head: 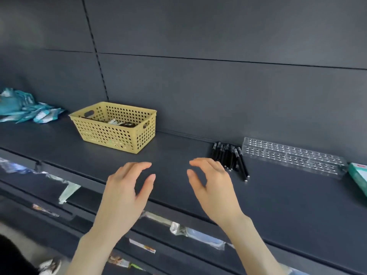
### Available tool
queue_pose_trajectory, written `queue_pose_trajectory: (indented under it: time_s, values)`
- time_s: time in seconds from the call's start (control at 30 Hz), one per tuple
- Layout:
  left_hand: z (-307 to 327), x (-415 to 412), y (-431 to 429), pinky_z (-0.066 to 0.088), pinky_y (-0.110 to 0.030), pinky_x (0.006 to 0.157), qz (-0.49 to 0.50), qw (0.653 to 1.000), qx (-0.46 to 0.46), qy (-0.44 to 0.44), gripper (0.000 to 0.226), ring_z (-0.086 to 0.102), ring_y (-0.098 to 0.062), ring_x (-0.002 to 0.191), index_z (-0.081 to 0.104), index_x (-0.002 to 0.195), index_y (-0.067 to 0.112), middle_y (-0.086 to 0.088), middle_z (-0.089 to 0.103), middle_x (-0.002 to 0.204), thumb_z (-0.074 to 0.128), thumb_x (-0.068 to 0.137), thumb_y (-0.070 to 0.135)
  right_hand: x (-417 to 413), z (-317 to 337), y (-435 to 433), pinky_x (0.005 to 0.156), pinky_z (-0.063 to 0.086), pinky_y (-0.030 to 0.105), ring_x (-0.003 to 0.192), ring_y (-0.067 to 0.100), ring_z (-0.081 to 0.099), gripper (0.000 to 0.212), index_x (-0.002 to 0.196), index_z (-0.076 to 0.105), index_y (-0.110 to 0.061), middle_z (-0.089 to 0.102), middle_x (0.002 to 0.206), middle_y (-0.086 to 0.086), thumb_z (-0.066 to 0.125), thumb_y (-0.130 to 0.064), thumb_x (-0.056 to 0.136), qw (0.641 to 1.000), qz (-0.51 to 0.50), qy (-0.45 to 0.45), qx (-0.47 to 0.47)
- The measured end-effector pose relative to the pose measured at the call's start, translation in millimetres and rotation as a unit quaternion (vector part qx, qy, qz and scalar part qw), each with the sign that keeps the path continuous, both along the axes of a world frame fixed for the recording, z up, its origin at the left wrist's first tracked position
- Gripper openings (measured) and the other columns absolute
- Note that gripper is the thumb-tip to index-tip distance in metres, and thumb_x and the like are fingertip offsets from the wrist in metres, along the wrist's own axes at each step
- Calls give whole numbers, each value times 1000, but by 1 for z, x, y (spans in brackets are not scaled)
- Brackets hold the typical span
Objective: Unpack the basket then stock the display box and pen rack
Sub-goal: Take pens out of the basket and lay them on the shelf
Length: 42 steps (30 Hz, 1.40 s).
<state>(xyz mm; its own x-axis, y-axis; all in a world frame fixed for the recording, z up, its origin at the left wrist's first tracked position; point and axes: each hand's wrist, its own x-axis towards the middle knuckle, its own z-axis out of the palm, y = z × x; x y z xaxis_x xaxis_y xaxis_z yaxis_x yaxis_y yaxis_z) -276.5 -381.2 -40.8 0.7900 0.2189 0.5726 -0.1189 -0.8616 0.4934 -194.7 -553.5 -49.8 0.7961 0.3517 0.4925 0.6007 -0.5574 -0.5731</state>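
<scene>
1. While both hands are hovering low over the front of the dark shelf (278, 195), the left hand (127, 187) and the right hand (212, 185) are holding nothing. Each grip is standing apart, with fingers loosely curved and the thumbs facing one another across a gap.
2. The yellow perforated basket (111, 135) is sitting toward the back left of the shelf, close to the rear panel and well apart from both hands. A few dark and pale items (123, 123) are lying inside it, too small to identify, so the unpacking is looking unfinished.
3. A bunch of black pens (228, 155) is lying loose just beyond the right hand and just left of the clear pen rack (292, 155). They are probably lying there so that they are within easy reach for loading the rack, whose holes are looking unfilled.
4. A green-and-white box (359, 175) is poking in at the right edge, near the rack's front end. It may be the display box, though too little is showing to tell.
5. Teal packets (25, 108) are lying heaped at the far left, away from the work.
6. The hands are sitting between basket and pens, so either one is looking like an easy next reach.
</scene>
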Motion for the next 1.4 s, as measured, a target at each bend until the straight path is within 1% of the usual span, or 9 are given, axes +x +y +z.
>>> queue_pose_trajectory:
  time_s: [0.1, 0.2, 0.47, 0.6, 0.73, 0.9, 1.07, 1.27, 1.4]
  values:
    - [4, 26, 43, 48, -37, 70, -5, 1000, 22, -15, 23, 50, -9, 53, 67, 106, 8, -1, 67, 96, 70, 82, 10, 25, 3, 43, 85, 45, 31, 105, 13, 49, 28, 118, 60, -16, 58, 121, -8, 51, -27, 94, 1000, -2, -8, 6]
    - [7, 52, 86, 50, -38, 69, -3, 999, 29, -16, 22, 54, -8, 59, 68, 104, 11, 3, 67, 94, 71, 82, 12, 51, 5, 89, 80, 45, 28, 101, 12, 49, 28, 118, 60, -16, 59, 118, -9, 51, -28, 95, 1000, 5, -10, 4]
    - [13, 111, 197, 49, -36, 69, -3, 1000, -15, -20, 23, 62, -13, 81, 65, 111, 14, 5, 66, 104, 63, 89, 20, 104, 22, 203, 81, 48, 35, 103, 16, 54, 23, 112, 63, -12, 63, 110, -3, 54, -23, 93, 1000, 15, -12, 16]
    - [15, 142, 245, 48, -31, 69, -26, 999, -20, -18, 22, 53, -6, 60, 66, 110, 13, 4, 66, 102, 64, 89, 17, 125, 25, 246, 81, 50, 38, 101, 18, 55, 23, 111, 64, -10, 63, 108, -1, 57, -20, 92, 1000, 0, -8, 8]
    - [17, 180, 293, 51, -30, 84, -79, 997, -15, 10, 24, 62, -13, 98, 64, 112, 11, 2, 66, 105, 61, 90, 18, 147, 27, 286, 86, 49, 41, 105, 19, 56, 23, 111, 64, -10, 63, 110, 1, 56, -20, 92, 999, -31, 1, 9]
    - [18, 229, 333, 47, -27, 90, -147, 985, 22, 91, 32, 58, -10, 107, 59, 122, 20, 7, 62, 118, 56, 92, 33, 171, 26, 322, 91, 47, 35, 110, 17, 54, 26, 115, 61, -15, 60, 116, -2, 56, -25, 92, 997, -56, 28, -45]
    - [18, 275, 357, 43, -30, 95, -216, 933, 112, 264, 44, 53, -13, 118, 50, 132, 21, 5, 54, 133, 53, 93, 42, 198, 28, 340, 92, 47, 37, 108, 18, 57, 30, 119, 58, -18, 59, 121, -1, 54, -31, 92, 982, -69, 93, -147]
    - [10, 319, 371, 43, -26, 88, -256, 866, 206, 377, 40, 52, -14, 106, 55, 123, 18, 2, 57, 122, 56, 92, 42, 236, 23, 348, 101, 39, 39, 120, 19, 48, 37, 125, 53, -21, 56, 126, 1, 57, -35, 91, 934, -8, 183, -307]
    - [4, 335, 371, 41, -26, 86, -273, 833, 236, 420, 37, 48, -13, 100, 58, 116, 18, 6, 47, 108, 57, 90, 44, 257, 23, 354, 96, 42, 39, 114, 16, 50, 35, 123, 54, -22, 58, 121, -2, 60, -30, 89, 910, 48, 216, -349]
